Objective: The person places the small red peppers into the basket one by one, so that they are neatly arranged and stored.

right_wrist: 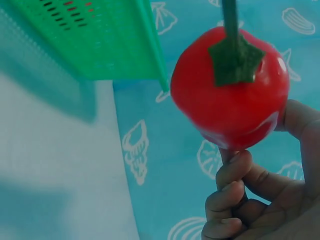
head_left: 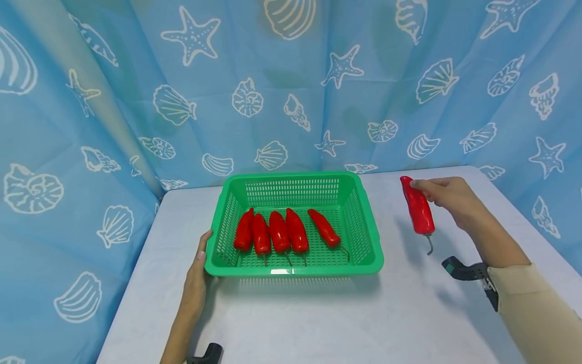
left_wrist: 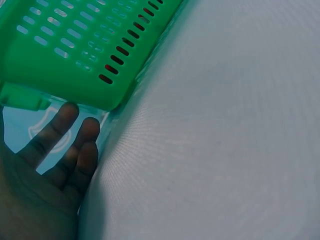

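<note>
My right hand [head_left: 447, 194] pinches a red pepper [head_left: 418, 208] near its tip, above the table to the right of the basket. Its stem hangs downward, and the right wrist view shows the broad stem end of this pepper [right_wrist: 230, 95] close up. A green plastic basket [head_left: 291, 271] with slotted walls stands mid-table, holding several red peppers [head_left: 296, 231] in a rough row, stems toward the near side. At the basket's left end is my left hand [head_left: 196, 280], fingers loosely bent at the wall and rim; the left wrist view shows these fingers [left_wrist: 65, 117] just by the basket corner.
The basket stands on a white-covered table [head_left: 291, 323]. Blue curtain [head_left: 291, 86] with white shell and starfish prints hangs behind the table and along its sides. A dark wrist device [head_left: 468, 270] sits on the right forearm by a beige sleeve [head_left: 532, 303].
</note>
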The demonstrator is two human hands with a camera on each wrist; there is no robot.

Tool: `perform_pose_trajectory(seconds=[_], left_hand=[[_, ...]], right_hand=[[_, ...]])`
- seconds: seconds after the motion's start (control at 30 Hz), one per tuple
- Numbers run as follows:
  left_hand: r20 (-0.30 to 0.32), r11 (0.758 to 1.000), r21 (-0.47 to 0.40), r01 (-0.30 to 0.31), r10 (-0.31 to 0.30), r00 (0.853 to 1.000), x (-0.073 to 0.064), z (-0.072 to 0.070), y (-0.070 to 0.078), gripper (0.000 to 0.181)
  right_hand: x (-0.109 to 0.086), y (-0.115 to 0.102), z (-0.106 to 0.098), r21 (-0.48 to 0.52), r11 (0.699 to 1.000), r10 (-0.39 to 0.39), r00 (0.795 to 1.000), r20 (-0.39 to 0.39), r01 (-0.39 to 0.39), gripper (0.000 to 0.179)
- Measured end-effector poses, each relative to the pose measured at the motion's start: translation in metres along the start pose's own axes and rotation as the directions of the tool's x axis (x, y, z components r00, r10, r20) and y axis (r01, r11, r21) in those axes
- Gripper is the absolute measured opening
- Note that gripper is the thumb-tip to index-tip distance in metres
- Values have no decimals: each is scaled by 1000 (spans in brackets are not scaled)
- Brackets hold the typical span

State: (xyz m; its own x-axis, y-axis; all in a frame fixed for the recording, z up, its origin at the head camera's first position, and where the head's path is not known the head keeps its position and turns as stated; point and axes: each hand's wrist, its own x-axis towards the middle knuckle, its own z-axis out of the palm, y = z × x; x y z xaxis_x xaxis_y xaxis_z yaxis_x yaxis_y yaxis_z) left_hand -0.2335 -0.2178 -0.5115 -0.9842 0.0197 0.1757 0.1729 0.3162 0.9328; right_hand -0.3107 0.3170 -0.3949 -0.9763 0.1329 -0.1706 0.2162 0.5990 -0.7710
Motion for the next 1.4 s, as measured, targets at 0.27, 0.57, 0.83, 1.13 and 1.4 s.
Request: perform_pose_trajectory(seconds=[0.27,0.57,0.83,1.13,1.4], left_hand=[[0,1000,-3,-2,2,1000,0,-1,0,53],[0,1000,-9,-9,9,1000,2,0,-5,51],[-1,1000,-19,-18,18,1000,3,0,-5,51],[7,1000,-11,-21,21,1000,3,1,-4,51],[-3,1000,-15,-25,25,1000,0,1,-2,51]], right_hand=[[1,-23,7,-9,999,-41,998,55,41,86],[3,-40,21,-22,996,-78,990,115,81,75],[7,-54,34,-59,989,-122,981,149,132,66],[12,-72,48,-100,988,-93,977,194,114,70],[18,-87,62,-128,979,-127,969,212,156,63]])
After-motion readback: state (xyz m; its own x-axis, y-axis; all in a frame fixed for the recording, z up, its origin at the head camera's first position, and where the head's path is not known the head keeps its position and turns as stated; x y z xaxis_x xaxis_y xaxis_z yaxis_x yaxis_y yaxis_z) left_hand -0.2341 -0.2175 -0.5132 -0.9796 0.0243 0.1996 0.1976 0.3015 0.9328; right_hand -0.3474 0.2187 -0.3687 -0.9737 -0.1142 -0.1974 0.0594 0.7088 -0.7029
